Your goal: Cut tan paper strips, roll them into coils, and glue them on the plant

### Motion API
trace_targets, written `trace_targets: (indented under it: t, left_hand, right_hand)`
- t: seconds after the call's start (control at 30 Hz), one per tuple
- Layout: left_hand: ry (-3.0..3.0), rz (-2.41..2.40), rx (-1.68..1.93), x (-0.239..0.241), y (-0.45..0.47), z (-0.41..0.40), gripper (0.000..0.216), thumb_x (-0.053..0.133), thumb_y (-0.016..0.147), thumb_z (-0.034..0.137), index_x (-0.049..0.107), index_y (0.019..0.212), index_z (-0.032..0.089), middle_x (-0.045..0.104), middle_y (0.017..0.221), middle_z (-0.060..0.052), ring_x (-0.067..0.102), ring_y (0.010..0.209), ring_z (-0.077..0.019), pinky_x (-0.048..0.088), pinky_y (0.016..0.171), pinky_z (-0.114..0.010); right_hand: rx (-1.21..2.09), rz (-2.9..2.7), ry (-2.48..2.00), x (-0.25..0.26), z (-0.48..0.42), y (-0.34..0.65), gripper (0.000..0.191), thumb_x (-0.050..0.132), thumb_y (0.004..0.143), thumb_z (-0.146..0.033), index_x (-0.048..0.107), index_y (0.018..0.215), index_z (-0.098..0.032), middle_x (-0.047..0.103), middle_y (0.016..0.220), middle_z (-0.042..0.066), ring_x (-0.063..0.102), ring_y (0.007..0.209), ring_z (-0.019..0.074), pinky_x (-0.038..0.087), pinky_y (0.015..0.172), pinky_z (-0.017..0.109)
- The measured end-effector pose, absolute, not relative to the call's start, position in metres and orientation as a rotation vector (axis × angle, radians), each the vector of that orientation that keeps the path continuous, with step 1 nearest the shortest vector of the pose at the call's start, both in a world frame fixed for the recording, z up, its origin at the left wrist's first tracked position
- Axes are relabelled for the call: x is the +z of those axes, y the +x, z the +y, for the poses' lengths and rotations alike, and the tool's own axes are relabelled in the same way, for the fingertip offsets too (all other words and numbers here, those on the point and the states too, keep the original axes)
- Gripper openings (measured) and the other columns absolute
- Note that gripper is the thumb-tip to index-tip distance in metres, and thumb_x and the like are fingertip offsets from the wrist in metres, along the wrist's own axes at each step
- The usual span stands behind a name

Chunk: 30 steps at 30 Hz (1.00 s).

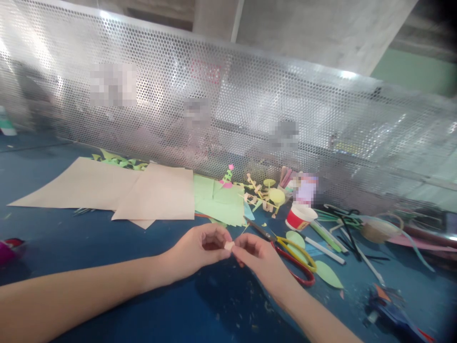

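Between the fingertips of both hands is a small pale piece of paper [229,246], folded or rolled; its exact shape is too small to tell. My left hand [200,245] pinches it from the left, thumb below and fingers curled above. From the right, my right hand [259,255] grips its other side with thumb and forefinger. Scissors [298,259] with yellow and red handles lie just right of my right hand, blades pointing to the back left. Pale green leaf-shaped cutouts [329,274] rest beside the handles.
Large beige sheets [157,193] and green paper [219,202] lie behind my hands. A small paper tree [227,177] stands on the green paper. Right of it are a red-and-white paper cup [300,216], a white stick [326,250] and a dark blue tool [396,317]. A perforated metal screen [160,95] borders the back.
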<state>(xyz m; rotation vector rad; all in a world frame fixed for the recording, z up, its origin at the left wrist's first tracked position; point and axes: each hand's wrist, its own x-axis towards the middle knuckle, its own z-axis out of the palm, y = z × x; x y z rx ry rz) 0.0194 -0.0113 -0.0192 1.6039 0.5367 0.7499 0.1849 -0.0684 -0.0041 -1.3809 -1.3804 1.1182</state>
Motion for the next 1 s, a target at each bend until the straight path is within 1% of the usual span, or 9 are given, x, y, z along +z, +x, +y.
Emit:
trace_targets:
  t: [0.1, 0.2, 0.37, 0.43, 0.57, 0.7, 0.83, 1.0]
  left_hand:
    - [1.593, 0.539, 0.753, -0.0208, 0.0197, -0.0113, 0.019, 0.065, 0.073, 0.026, 0.056, 0.086, 0.016, 0.061, 0.079, -0.001, 0.057, 0.075, -0.0122, 0.045, 0.074, -0.028]
    - [1.594, 0.543, 0.768, -0.0224, 0.0200, -0.0122, 0.018, 0.065, 0.072, 0.025, 0.056, 0.086, 0.016, 0.061, 0.079, -0.001, 0.058, 0.076, -0.0128, 0.045, 0.074, -0.029]
    - [1.601, 0.536, 0.758, -0.0205, 0.0202, -0.0137, 0.019, 0.063, 0.074, 0.027, 0.057, 0.088, 0.016, 0.063, 0.081, -0.002, 0.060, 0.079, -0.0143, 0.045, 0.077, -0.030]
    - [1.610, 0.550, 0.754, -0.0192, 0.0201, -0.0138, 0.019, 0.063, 0.074, 0.028, 0.057, 0.089, 0.016, 0.063, 0.082, -0.002, 0.060, 0.079, -0.0141, 0.045, 0.077, -0.030]
    - [1.618, 0.575, 0.755, -0.0188, 0.0199, -0.0137, 0.019, 0.064, 0.073, 0.028, 0.058, 0.087, 0.016, 0.063, 0.080, -0.001, 0.059, 0.077, -0.0136, 0.045, 0.076, -0.029]
    - [1.623, 0.580, 0.763, -0.0199, 0.0206, -0.0141, 0.020, 0.064, 0.073, 0.029, 0.058, 0.087, 0.017, 0.062, 0.079, -0.001, 0.058, 0.076, -0.0135, 0.045, 0.075, -0.029]
    - [1.630, 0.587, 0.764, -0.0203, 0.0210, -0.0149, 0.019, 0.063, 0.074, 0.029, 0.059, 0.088, 0.017, 0.062, 0.080, -0.001, 0.058, 0.076, -0.0135, 0.045, 0.074, -0.029]
    - [1.644, 0.593, 0.764, -0.0197, 0.0203, -0.0159, 0.017, 0.062, 0.074, 0.027, 0.060, 0.088, 0.017, 0.063, 0.081, -0.001, 0.059, 0.078, -0.0140, 0.046, 0.076, -0.029]
  right_hand:
    - [1.114, -1.383, -1.362, -0.0038, -0.0696, 0.1834, 0.028, 0.064, 0.071, -0.042, 0.051, 0.065, -0.018, 0.044, 0.055, -0.006, 0.037, 0.051, 0.0077, 0.028, 0.049, 0.020]
    - [1.113, -1.385, -1.336, -0.0016, -0.0703, 0.1827, 0.031, 0.064, 0.069, -0.044, 0.049, 0.063, -0.018, 0.042, 0.054, -0.006, 0.036, 0.051, 0.0078, 0.029, 0.048, 0.020]
    - [1.206, -1.336, -1.280, 0.0000, -0.0680, 0.1849, 0.027, 0.062, 0.071, -0.044, 0.057, 0.068, -0.017, 0.051, 0.061, -0.002, 0.046, 0.058, 0.0104, 0.038, 0.056, 0.022]
    - [1.194, -1.342, -1.291, -0.0005, -0.0670, 0.1863, 0.026, 0.061, 0.072, -0.042, 0.058, 0.069, -0.016, 0.053, 0.062, -0.002, 0.047, 0.059, 0.0107, 0.039, 0.058, 0.023]
    - [1.086, -1.400, -1.389, -0.0028, -0.0671, 0.1879, 0.025, 0.062, 0.072, -0.042, 0.058, 0.068, -0.017, 0.051, 0.056, -0.003, 0.044, 0.054, 0.0100, 0.035, 0.053, 0.022]
    - [1.051, -1.407, -1.417, -0.0050, -0.0686, 0.1881, 0.028, 0.061, 0.071, -0.045, 0.057, 0.067, -0.018, 0.047, 0.053, -0.005, 0.040, 0.050, 0.0096, 0.031, 0.049, 0.022]
    - [1.043, -1.417, -1.392, -0.0074, -0.0684, 0.1881, 0.029, 0.061, 0.071, -0.046, 0.055, 0.066, -0.018, 0.043, 0.053, -0.005, 0.037, 0.050, 0.0090, 0.028, 0.048, 0.022]
    - [1.039, -1.423, -1.367, -0.0094, -0.0668, 0.1873, 0.029, 0.062, 0.072, -0.045, 0.053, 0.066, -0.018, 0.043, 0.055, -0.005, 0.036, 0.051, 0.0087, 0.027, 0.048, 0.022]
